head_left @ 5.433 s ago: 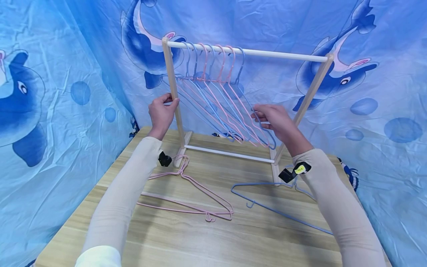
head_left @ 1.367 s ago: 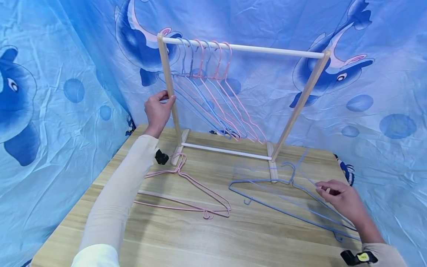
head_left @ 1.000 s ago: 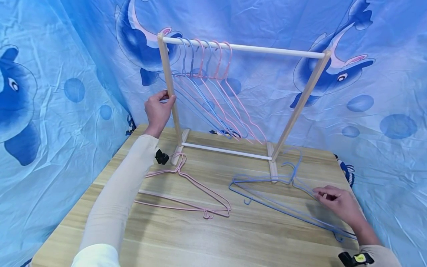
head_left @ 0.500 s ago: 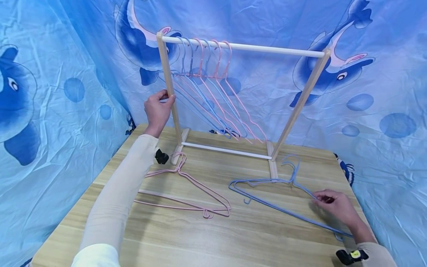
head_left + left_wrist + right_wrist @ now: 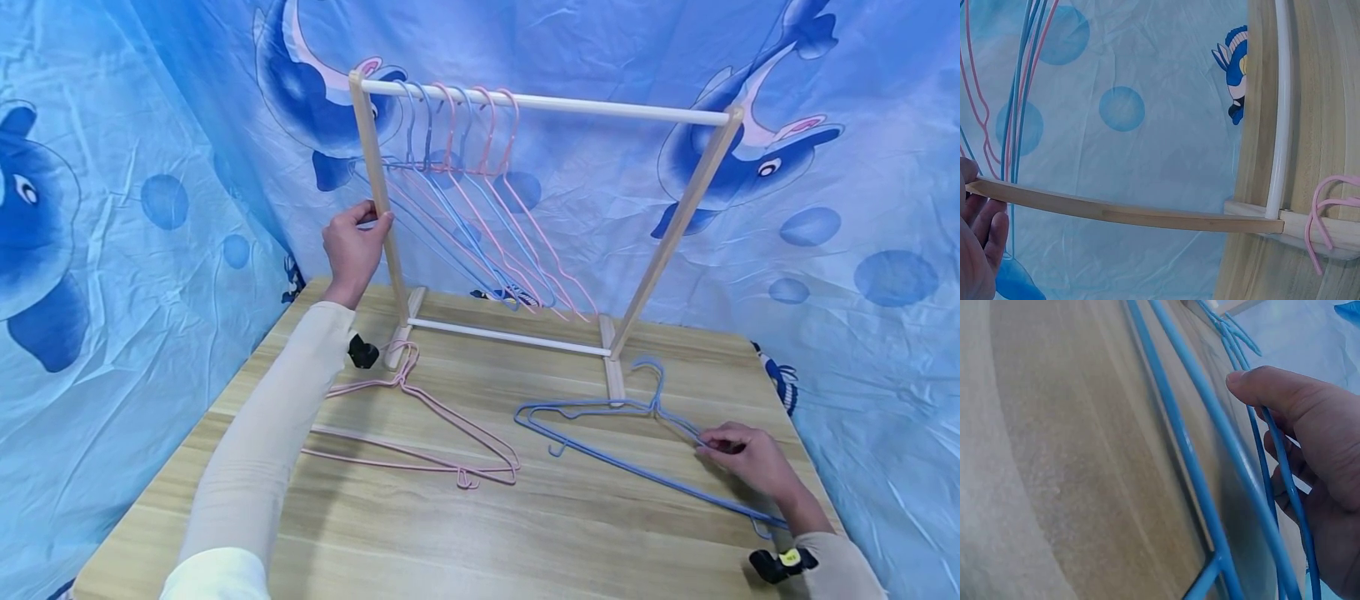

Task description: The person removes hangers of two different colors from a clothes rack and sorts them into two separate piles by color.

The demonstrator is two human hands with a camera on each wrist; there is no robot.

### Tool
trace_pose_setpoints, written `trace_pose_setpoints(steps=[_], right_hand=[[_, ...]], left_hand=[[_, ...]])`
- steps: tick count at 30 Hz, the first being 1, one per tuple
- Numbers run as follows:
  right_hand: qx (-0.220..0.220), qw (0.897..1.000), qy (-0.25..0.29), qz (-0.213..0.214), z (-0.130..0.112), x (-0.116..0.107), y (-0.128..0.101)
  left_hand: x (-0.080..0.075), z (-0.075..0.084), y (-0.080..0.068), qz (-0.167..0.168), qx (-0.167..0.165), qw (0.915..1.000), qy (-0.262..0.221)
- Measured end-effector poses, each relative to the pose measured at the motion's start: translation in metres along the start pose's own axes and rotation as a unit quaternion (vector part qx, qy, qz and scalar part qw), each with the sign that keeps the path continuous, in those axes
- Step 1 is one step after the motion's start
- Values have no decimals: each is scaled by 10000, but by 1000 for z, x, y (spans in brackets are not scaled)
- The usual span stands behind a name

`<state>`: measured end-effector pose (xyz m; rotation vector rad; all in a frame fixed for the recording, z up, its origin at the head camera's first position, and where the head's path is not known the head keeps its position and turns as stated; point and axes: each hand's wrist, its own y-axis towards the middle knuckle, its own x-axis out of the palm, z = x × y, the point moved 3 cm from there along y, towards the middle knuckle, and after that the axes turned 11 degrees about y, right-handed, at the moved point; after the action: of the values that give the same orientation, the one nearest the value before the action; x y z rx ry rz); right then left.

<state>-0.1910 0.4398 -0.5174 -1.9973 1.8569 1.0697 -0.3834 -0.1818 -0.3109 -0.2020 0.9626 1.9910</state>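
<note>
My left hand (image 5: 354, 250) grips the left wooden post (image 5: 1104, 211) of a small clothes rack, thumb in front. Several blue and pink hangers hang by their hooks from the left half of its white top rail (image 5: 622, 107). Low over the table at the right, my right hand (image 5: 750, 458) pinches the sloping right shoulder of a blue clothes hanger (image 5: 686, 425). That hanger lies almost exactly over a second blue hanger, and their outlines nearly merge. In the right wrist view, paired blue bars (image 5: 1210, 400) run past the thumb and curled fingers.
Pink hangers (image 5: 465, 427) lie stacked on the wooden table (image 5: 420, 542) at the left, partly behind my left forearm. The rack's feet (image 5: 612, 379) stand behind both stacks. A blue curtain (image 5: 862, 350) with printed whales encloses the table's back and sides.
The blue hanger at the right end of the row has left the rail. My right hand has carried it down to the right, onto the other blue hanger. The left hand keeps its grip.
</note>
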Motion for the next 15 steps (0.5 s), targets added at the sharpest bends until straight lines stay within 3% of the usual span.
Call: trace_pose_setpoints(steps=[8, 15], right_hand=[[278, 9996, -20, -85, 7, 1, -1], [856, 9961, 131, -155, -15, -8, 8]], left_hand=[[0, 0, 0, 3, -21, 10000, 28], [1, -1, 1, -23, -22, 10000, -19]])
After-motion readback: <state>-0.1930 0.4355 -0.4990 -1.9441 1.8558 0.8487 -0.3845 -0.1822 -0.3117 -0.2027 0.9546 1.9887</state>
